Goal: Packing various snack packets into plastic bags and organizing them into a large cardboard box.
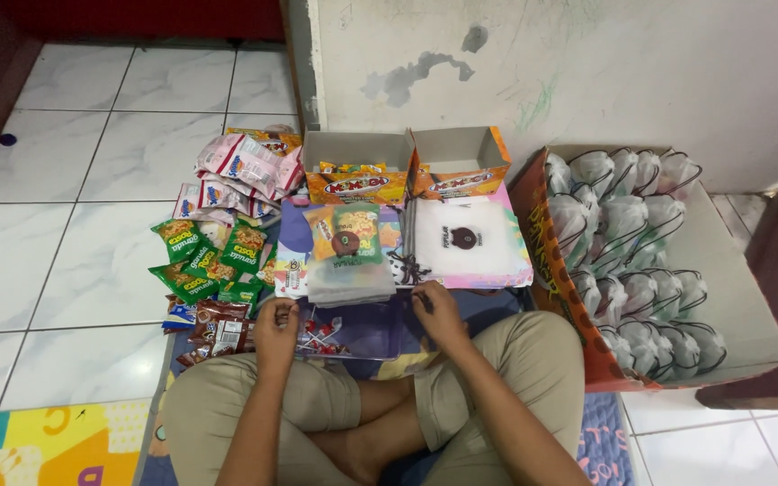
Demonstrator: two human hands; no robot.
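Observation:
I sit cross-legged on the floor. My left hand (pixel 276 326) rests closed at the near edge of a clear plastic tub of lollipops (pixel 353 335), beside brown snack packets (pixel 218 331). My right hand (pixel 436 308) pinches at the black drawstring (pixel 407 270) of a translucent pouch stack (pixel 466 241); what it grips is too small to tell for sure. Just beyond the tub lies a filled pouch (pixel 349 250) holding yellow and green snack packs.
Green snack packets (pixel 209 256) and pink packets (pixel 243 171) lie at the left. Two open orange boxes (pixel 407 166) stand against the wall. A large cardboard box (pixel 740 297) at the right holds several filled drawstring pouches (pixel 628 261). White tiled floor spreads left.

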